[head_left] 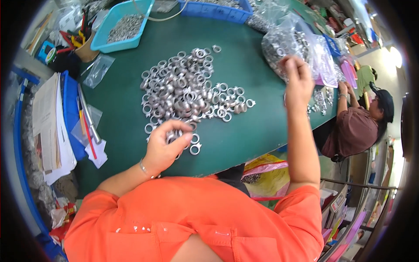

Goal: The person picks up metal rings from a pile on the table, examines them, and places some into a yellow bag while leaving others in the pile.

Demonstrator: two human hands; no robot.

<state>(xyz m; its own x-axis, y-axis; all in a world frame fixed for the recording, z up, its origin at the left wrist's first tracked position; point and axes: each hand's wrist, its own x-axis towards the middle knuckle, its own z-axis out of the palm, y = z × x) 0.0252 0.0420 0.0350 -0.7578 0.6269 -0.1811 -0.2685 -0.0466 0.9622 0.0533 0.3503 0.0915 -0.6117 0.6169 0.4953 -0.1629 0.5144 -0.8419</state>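
A heap of silver metal rings [183, 87], many with small lugs, lies on the green tabletop. At its near edge my left hand [159, 150] is curled, with several metal rings between thumb and fingers. Two loose rings [195, 149] lie just beside those fingertips. My right hand [299, 83] is raised at the right, fingers drawn together in front of a clear plastic bag [279, 46] filled with metal rings. Whatever the right fingers hold, if anything, cannot be made out.
A turquoise tray [139, 37] of small metal parts and a blue tray [238, 15] stand at the back. Papers [52, 131], a blue bin [72, 113] and tools line the left. At right, another person [355, 126] works with small parts. A yellow bag [270, 177] hangs below the edge.
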